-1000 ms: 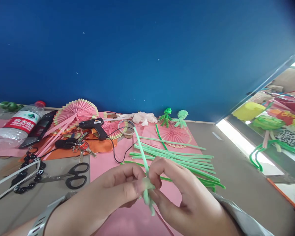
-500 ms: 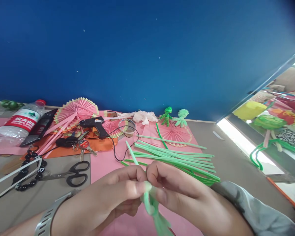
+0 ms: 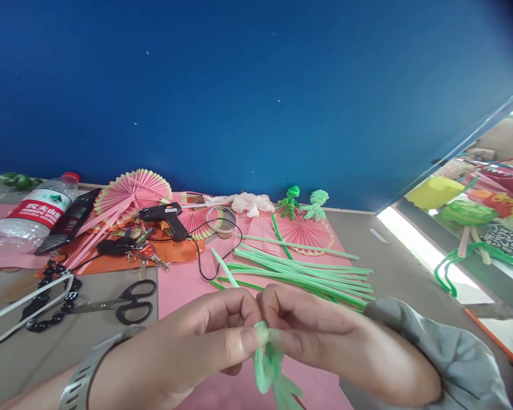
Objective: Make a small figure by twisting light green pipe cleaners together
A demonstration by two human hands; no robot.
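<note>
Both hands meet at the lower middle, over pink paper (image 3: 239, 381). Between the thumb and fingers of my left hand (image 3: 209, 341) is a light green pipe cleaner (image 3: 263, 367), looped and bent, its lower ends blurred. My right hand (image 3: 312, 336) pinches the same piece from the other side, thumb tip close to the left one. One straight end sticks up past the left fingers. Just beyond the hands lies a bundle of light and darker green pipe cleaners (image 3: 303, 269). Two small green twisted figures, one dark (image 3: 289, 203) and one pale (image 3: 316, 205), stand by the wall.
On the left are scissors (image 3: 132, 302), a black bead bracelet (image 3: 43, 326), keys (image 3: 147, 255) and a plastic bottle (image 3: 34, 213). A glue gun (image 3: 169, 219) with its cord lies near folded pink paper fans (image 3: 132, 193). A blue wall (image 3: 239, 102) closes off the back.
Both hands have shifted slightly, the right forearm swinging so more of the grey sleeve shows. The looped pipe cleaner has moved a little right, and its upright end leans further left.
</note>
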